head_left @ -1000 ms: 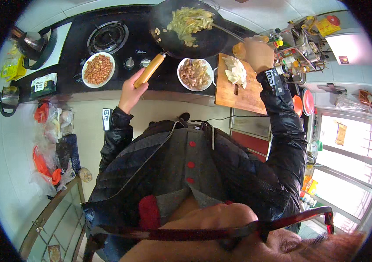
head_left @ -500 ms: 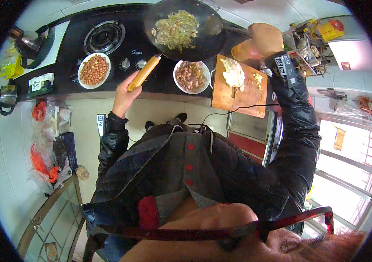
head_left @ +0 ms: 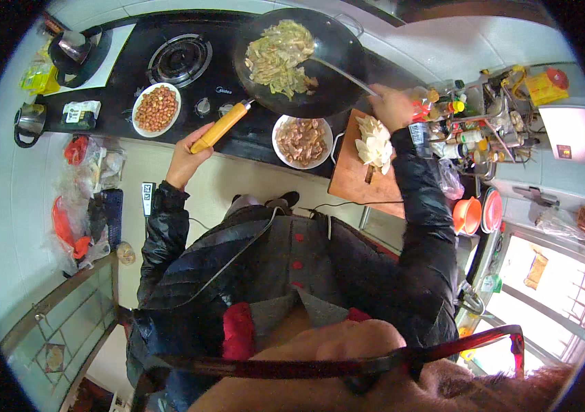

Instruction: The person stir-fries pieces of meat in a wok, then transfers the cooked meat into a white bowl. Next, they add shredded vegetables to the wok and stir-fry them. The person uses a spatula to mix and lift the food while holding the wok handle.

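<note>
My left hand (head_left: 186, 158) is closed around the yellow wooden handle (head_left: 222, 128) of a dark wok (head_left: 339, 42) on the stove. In the wok lies a heap of greenish-yellow sliced vegetables (head_left: 275, 55) with brownish bits, gathered toward the left side. My right hand (head_left: 392, 110) grips the end of a long metal wok spatula (head_left: 346, 75). Its shaft reaches into the wok from the right, and its head is hidden at the food's edge. Just in front of the wok sits a white bowl of sliced meat (head_left: 301, 141).
A bowl of peanuts (head_left: 156, 110) stands left, near a bare burner (head_left: 180, 59). Under my right forearm, a wooden cutting board (head_left: 356, 180) bears white slices (head_left: 373, 144). Bottles (head_left: 471, 137) crowd a rack at right. A kettle (head_left: 76, 51) stands far left. A black cable crosses the board's front.
The spatula has swung left and down across the wok into the food, and my right hand has come nearer. The vegetables are spread further down. My left hand keeps the handle.
</note>
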Motion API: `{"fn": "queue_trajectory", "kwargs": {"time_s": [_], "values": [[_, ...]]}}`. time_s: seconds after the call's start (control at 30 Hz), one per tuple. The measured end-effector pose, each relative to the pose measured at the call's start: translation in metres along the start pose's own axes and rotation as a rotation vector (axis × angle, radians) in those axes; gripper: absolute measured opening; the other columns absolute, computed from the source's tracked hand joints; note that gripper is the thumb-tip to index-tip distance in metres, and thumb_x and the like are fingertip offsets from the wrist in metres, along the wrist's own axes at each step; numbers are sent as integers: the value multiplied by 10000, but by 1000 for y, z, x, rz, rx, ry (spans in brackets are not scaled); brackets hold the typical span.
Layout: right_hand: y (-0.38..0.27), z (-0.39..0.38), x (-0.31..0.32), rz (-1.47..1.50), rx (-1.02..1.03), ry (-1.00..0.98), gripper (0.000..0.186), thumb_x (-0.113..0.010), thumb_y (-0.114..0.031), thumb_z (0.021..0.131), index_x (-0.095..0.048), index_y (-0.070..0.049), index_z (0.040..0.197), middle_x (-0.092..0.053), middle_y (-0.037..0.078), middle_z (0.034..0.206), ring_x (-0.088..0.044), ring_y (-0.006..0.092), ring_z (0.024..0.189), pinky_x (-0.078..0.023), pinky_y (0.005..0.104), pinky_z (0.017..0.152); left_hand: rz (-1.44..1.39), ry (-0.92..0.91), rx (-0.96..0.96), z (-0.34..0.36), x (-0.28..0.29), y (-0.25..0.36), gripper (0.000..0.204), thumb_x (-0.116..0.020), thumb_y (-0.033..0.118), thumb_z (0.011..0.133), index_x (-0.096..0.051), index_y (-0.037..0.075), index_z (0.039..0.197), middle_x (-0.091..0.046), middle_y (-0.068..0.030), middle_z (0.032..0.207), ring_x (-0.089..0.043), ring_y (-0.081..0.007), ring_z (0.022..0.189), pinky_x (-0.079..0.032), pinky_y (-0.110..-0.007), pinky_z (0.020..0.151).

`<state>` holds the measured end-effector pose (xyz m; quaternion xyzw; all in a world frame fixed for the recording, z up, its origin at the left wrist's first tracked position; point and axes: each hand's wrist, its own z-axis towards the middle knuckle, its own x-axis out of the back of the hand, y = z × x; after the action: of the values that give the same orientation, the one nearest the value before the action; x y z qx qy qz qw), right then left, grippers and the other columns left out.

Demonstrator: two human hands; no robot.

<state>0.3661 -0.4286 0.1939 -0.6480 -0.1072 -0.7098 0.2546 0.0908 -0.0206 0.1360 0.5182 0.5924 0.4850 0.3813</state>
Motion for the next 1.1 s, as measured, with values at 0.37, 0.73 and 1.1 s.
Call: {"fn": "queue_trajectory", "kwargs": {"time_s": [0.37, 0.73, 1.1], "values": [[-69, -15, 122, -413, 237, 106, 177, -630, -119, 784, -689, -153, 948, -650, 114, 759, -655, 330, 697, -518, 435, 609, 25, -14, -76, 2, 4, -3, 584, -661, -16, 817, -520, 22, 1382, -601, -27, 1251, -556, -80, 1045, -452, -226, 897], [-89, 23, 183, -405, -34, -457, 269, -656, -216, 792, -730, -122, 1033, -716, 154, 882, -699, 309, 866, -551, 415, 770, -42, -93, -151, 2, 7, -5, 561, -666, -7, 829, -516, 27, 1369, -603, -12, 1116, -544, -64, 885, -468, -214, 776], [-95, -56, -6, 77, -290, -55, 249, -575, -300, 896, -676, -136, 1055, -680, 204, 889, -651, 408, 841, -520, 482, 733, -17, -106, -124, 2, 8, -4, 564, -643, -1, 837, -494, 21, 1381, -595, -33, 1133, -549, -75, 900, -470, -220, 782]]}}
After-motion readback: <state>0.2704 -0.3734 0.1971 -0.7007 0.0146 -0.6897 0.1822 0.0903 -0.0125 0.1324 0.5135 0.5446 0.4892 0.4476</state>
